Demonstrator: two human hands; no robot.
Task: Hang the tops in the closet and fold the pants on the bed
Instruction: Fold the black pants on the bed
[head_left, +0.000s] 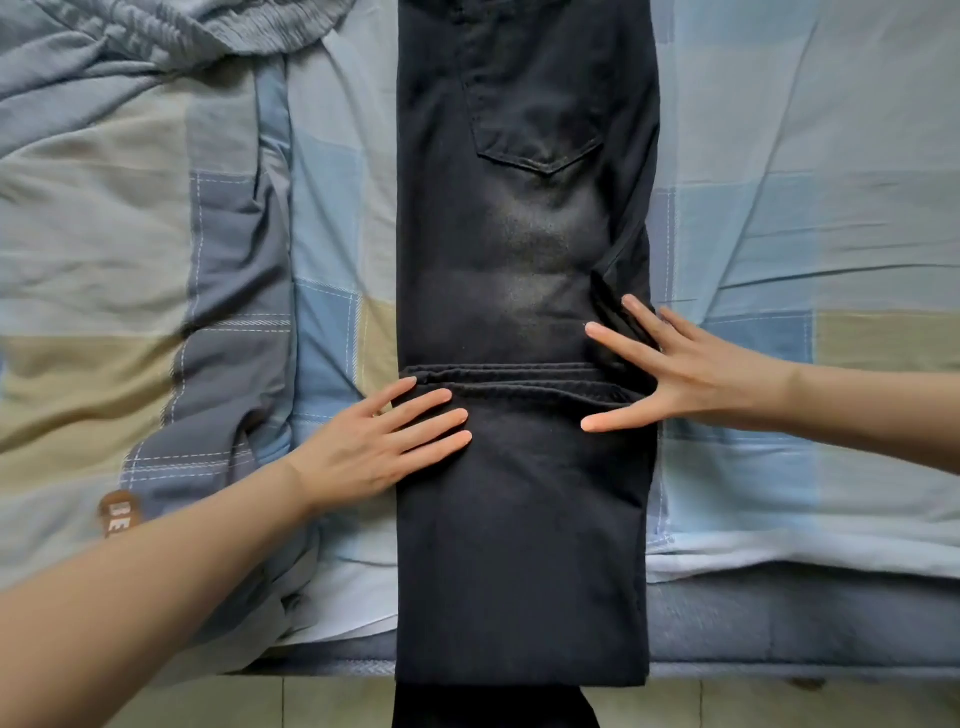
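Observation:
Black jeans (524, 249) lie lengthwise down the middle of the bed, legs stacked, with the hem ends folded up to about the knee, back pocket facing up. My left hand (379, 447) rests flat on the left edge of the folded part, fingers straight. On the right edge my right hand (675, 369) presses with its fingers spread wide. To the left, a grey-blue garment with white stitching and a brown patch (228, 364) sits crumpled on the bed.
The bed wears a checked sheet (810, 234) in blue, grey and beige. A grey crinkled cloth (197, 31) is bunched at the top left. The bed's near edge (779, 623) runs along the bottom, with tiled floor (208, 701) below it.

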